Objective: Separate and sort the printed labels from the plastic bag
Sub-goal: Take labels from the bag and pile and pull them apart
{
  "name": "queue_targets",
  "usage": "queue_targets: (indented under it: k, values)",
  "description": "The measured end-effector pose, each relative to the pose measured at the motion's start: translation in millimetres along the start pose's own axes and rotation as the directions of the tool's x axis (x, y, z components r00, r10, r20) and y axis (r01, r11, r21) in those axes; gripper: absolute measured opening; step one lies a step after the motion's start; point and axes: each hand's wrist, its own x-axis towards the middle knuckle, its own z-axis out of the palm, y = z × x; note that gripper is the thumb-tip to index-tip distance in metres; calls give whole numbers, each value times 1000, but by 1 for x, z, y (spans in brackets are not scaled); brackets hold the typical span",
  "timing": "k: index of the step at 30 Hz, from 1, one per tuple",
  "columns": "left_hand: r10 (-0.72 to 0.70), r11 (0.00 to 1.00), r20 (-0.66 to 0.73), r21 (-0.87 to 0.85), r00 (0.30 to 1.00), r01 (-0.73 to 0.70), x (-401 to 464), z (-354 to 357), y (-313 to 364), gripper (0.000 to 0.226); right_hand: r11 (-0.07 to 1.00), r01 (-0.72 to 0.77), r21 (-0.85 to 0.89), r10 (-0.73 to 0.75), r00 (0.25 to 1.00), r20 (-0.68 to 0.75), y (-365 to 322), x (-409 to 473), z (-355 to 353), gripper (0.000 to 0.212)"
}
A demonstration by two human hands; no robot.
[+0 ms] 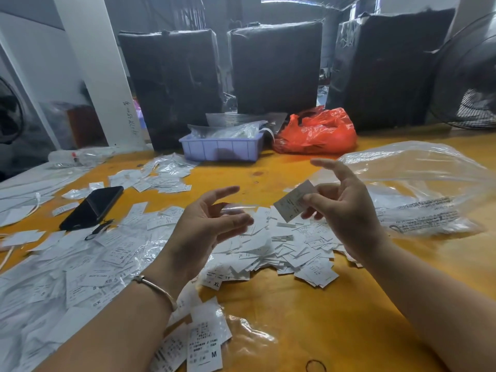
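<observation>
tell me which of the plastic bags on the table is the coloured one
The red-orange bag, crumpled at the back beside the lilac tray. The big bag by the right hand is clear.

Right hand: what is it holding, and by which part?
The right hand pinches one printed label by its right edge, between thumb and fingers. The left hand looks empty.
</observation>
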Motion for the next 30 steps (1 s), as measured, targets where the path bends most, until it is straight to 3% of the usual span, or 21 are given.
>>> queue_targets:
  k: [2,5,8,11,17,20,24,26,30]
  values:
    - [-28,999,28,-22,999,29,0,2,0,71,995,57,-77,-54,998,34,-1,0,2,42]
    - [8,999,58,48,998,-11,-3,5,0,72,987,19,-160,3,991,132,0,-4,10,38]
    - [79,978,112,185,991,-99,-7,8,0,72,995,-85,-58,99,947,305,-1,-6,13,25]
    - [113,941,170,298,979,-161,-9,13,0,73,991,-124,50,94,910,405,-3,-6,12,31]
    - [62,914,214,381,975,-142,-9,14,-4,84,999,15,51,-31,945,325,-3,-4,14,13]
    - [36,891,239,432,970,-140,-10,14,-3,57,990,108,-90,-72,941,332,-3,-5,12,9]
    - [63,855,219,492,974,-166,-9,12,-1,13,981,143,-130,-94,940,328,-5,-4,12,8]
    - [66,851,214,497,975,-167,-9,12,-2,10,976,169,-136,-122,947,296,-7,-2,10,6]
    - [100,856,191,484,977,-182,-8,11,-3,7,978,206,-26,-205,978,42,-15,1,1,35]
